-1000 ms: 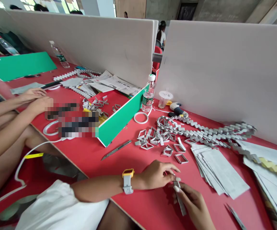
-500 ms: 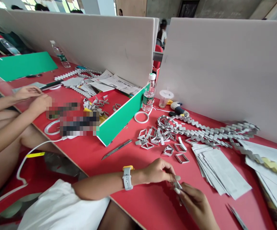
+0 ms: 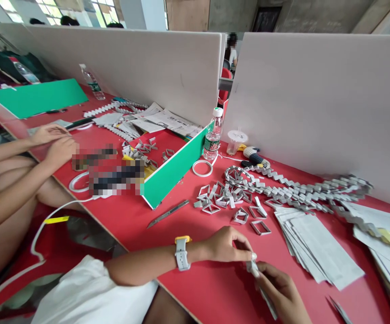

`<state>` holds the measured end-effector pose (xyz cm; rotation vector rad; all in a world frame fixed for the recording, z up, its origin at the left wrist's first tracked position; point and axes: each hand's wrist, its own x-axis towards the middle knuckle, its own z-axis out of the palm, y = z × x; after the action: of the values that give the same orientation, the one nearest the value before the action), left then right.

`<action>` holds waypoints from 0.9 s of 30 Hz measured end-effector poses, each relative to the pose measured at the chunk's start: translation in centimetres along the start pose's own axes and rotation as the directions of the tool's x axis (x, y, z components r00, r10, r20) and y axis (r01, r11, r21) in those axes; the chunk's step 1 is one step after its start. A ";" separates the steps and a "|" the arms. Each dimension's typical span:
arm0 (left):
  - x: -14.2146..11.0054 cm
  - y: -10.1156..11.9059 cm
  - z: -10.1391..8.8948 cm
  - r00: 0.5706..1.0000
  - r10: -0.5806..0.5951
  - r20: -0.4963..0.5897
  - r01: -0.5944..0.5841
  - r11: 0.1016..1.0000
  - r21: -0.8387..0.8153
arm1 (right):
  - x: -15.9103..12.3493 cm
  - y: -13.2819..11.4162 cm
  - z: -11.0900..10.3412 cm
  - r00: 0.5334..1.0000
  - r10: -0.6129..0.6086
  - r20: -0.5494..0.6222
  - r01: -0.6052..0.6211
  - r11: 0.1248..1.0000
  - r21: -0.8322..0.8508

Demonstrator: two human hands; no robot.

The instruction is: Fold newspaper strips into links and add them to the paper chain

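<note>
Both my hands pinch one folded grey paper strip [image 3: 260,283] just above the red table [image 3: 188,234], near its front edge. My left hand [image 3: 227,245], with a white and yellow watch on the wrist, grips the strip's upper end with closed fingers. My right hand [image 3: 281,292] holds the strip lower down, and the strip's tail sticks out under it. Several folded paper links [image 3: 229,200] lie loose a little beyond my hands. A stack of cut newspaper sheets [image 3: 316,245] lies to the right of them.
A long chain of folded links [image 3: 303,191] runs along the white partition [image 3: 316,103]. A utility knife [image 3: 168,213], a tape ring [image 3: 202,168], a water bottle [image 3: 213,135] and a green divider [image 3: 171,173] lie to the left. Another person's hands [image 3: 55,141] rest at the far left.
My hands have shifted slightly right along the strip and kept their grip on it. The view has tilted a little; the other person's hands have barely moved.
</note>
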<state>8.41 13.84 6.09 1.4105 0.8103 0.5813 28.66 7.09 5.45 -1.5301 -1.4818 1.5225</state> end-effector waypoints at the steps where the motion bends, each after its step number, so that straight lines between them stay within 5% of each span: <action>1: 0.0 0.1 0.0 1.000 -0.009 -0.007 0.009 1.000 -0.007 | 0.1 0.1 0.1 1.000 -0.022 -0.016 0.022 1.000 -0.018; 7: 0.3 -0.1 -0.5 0.999 -0.040 0.021 0.041 0.997 -0.065 | 0.4 0.5 0.1 0.957 -0.258 -0.134 0.223 0.947 -0.232; 13: -0.7 0.8 -0.8 0.999 0.017 0.039 -0.018 1.000 0.004 | 0.1 0.9 -0.8 0.868 -0.481 -0.122 0.393 0.816 -0.424; 22: -1.4 2.2 -1.2 0.993 0.088 0.080 -0.093 0.994 0.054 | 0.4 1.0 -1.5 0.618 -0.786 0.002 0.550 0.431 -0.715; 27: -1.4 1.8 -0.5 0.982 0.187 0.007 -0.184 0.956 0.228 | 0.0 1.0 -0.7 0.559 -0.829 0.015 0.552 0.359 -0.753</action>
<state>7.35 13.29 8.03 1.7077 0.7799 0.6587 29.59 7.01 4.69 -1.0875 -2.1809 0.0832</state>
